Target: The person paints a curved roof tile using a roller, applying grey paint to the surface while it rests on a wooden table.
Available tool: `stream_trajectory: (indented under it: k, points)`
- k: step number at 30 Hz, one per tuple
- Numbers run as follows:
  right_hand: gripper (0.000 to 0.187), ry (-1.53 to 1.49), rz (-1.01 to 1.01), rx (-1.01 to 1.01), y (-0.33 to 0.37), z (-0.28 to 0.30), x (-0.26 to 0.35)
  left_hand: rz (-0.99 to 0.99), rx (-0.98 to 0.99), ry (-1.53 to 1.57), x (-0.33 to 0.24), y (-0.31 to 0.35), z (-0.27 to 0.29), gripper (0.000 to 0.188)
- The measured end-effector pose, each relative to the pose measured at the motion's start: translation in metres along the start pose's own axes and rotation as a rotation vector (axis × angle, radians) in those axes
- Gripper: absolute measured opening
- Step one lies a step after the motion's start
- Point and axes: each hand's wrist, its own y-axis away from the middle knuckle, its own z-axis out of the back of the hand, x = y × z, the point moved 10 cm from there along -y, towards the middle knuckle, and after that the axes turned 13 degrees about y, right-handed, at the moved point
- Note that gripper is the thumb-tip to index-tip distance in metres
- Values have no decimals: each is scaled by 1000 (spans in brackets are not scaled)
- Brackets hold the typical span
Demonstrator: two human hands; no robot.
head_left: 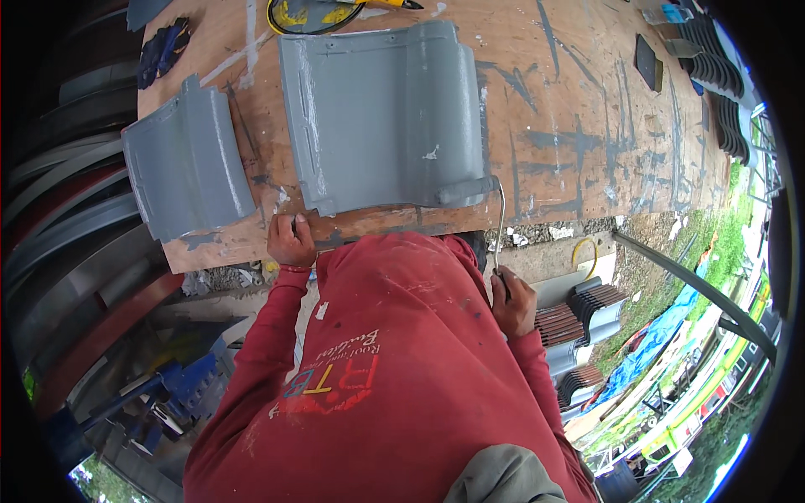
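Note:
A large grey-painted roof tile (381, 117) lies on a paint-streaked plywood table (570, 126). My right hand (513, 303) is closed on the handle of a small paint roller (500, 220). Its thin metal arm rises to the grey roller sleeve, which rests on the tile's near right corner. My left hand (290, 241) is curled into a fist at the table's front edge, just below the tile's near left corner. I cannot tell whether it holds anything. My red long-sleeved shirt fills the lower middle of the view.
A smaller curved grey tile (186, 168) lies to the left on the table. A blue glove (163, 50) and a yellow-and-black container (312, 15) sit at the far edge. Dark tile stacks (717, 67) stand far right, more stacked tiles (587, 314) below the table.

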Motion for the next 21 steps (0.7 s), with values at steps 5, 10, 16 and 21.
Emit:
stream_trajectory:
  k: [5, 10, 16, 21]
  points:
    - [20, 149, 3, 45, -54, -4, 32, -24, -26, 3, 1, 2, 2, 15]
    - [17, 161, 38, 10, -140, 3, 73, -29, -53, -5, 4, 4, 2, 16]
    - [17, 139, 71, 144, -123, 40, 38, -8, -54, 12, 8, 8, 4, 14]
    - [18, 266, 56, 250, -111, 81, 39, 3, -35, 28, 7, 4, 8, 14]
